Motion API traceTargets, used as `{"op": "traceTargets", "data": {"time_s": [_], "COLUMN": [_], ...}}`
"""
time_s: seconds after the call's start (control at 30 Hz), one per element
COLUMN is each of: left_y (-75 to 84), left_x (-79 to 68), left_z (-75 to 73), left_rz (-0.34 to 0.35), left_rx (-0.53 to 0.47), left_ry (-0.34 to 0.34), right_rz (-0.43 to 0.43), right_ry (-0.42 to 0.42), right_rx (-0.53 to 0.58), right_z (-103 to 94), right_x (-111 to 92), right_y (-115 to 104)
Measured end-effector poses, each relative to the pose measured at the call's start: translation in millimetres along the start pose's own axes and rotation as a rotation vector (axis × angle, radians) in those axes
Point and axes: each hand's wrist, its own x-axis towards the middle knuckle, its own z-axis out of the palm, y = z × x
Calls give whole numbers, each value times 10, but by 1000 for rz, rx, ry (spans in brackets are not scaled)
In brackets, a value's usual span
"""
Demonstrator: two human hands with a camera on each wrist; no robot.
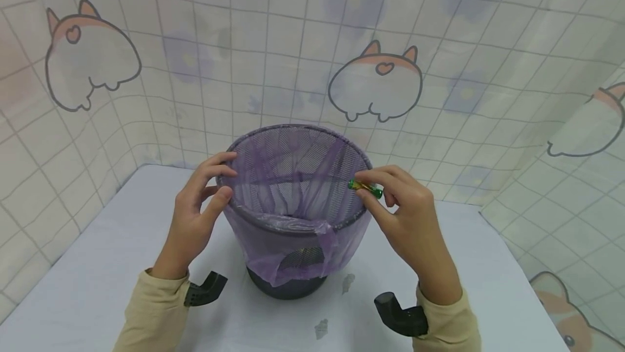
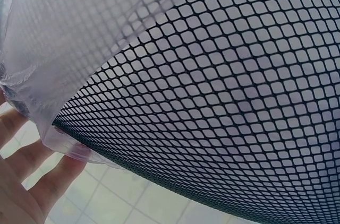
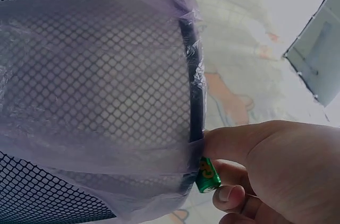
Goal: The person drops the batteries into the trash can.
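A black mesh wastebasket (image 1: 288, 289), lined with a thin purple bin bag (image 1: 259, 249), stands upright in front of me. The bag folds over the rim and hangs down outside. At the rim's left side my left hand (image 1: 197, 211) rests its spread fingers; in the left wrist view, fingers (image 2: 58, 179) touch the overhanging bag. My right hand (image 1: 402, 200) pinches a small green and gold battery (image 1: 373, 190) between thumb and fingers, just at the right side of the rim. The battery's green end (image 3: 208, 181) shows below the thumb in the right wrist view.
The wastebasket stands on a white-covered table (image 1: 88, 276). A tile-patterned curtain (image 1: 293, 43) with cartoon dog drawings rises behind and at both sides. Black curved mounts (image 1: 401, 317) sit on both wrists. Two small grey marks (image 1: 321, 329) show on the table covering.
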Motion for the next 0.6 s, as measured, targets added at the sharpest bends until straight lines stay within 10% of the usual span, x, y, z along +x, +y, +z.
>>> {"op": "traceTargets", "data": {"time_s": [0.6], "left_y": [21], "left_x": [-5], "left_z": [-3], "left_rz": [-9], "left_rx": [0], "left_ry": [0], "right_rz": [12], "right_ry": [6], "right_rx": [-10], "right_z": [36], "right_x": [-4], "right_y": [58]}}
